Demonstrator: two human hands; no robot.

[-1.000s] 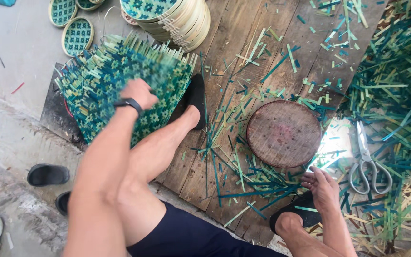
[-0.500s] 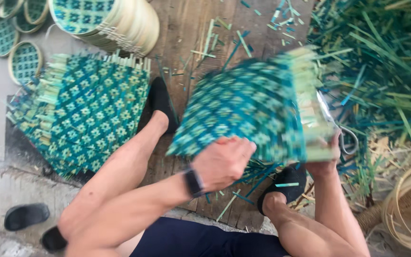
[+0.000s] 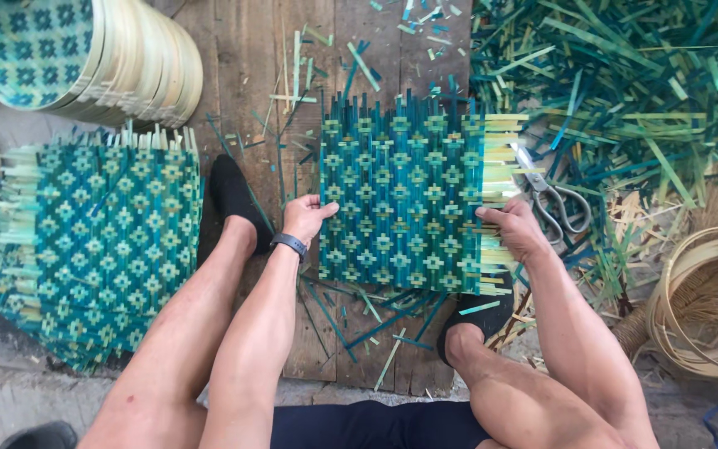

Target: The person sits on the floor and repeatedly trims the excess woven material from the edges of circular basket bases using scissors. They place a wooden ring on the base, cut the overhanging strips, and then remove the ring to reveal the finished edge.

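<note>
Woven mat [image 3: 405, 199] flat on plank floor [image 3: 251, 75], dead ahead between knees, loose strip ends toward top and right
Left hand [image 3: 305, 218] pinching mat's left edge; right hand [image 3: 513, 229] gripping right fringe, fingers curled; both equally near
Teal-and-pale bamboo strips, stiff, diamond weave
Scissors [image 3: 554, 199] just right of mat
Mat stack [image 3: 93, 241] at left, hoops [image 3: 708, 299] far right

A basket-weaving workshop: stacked green woven bamboo mats [image 3: 93, 241], round bamboo-rimmed trays [image 3: 85, 54], heaped green strip offcuts [image 3: 625, 75], metal scissors [image 3: 554, 199]
</note>
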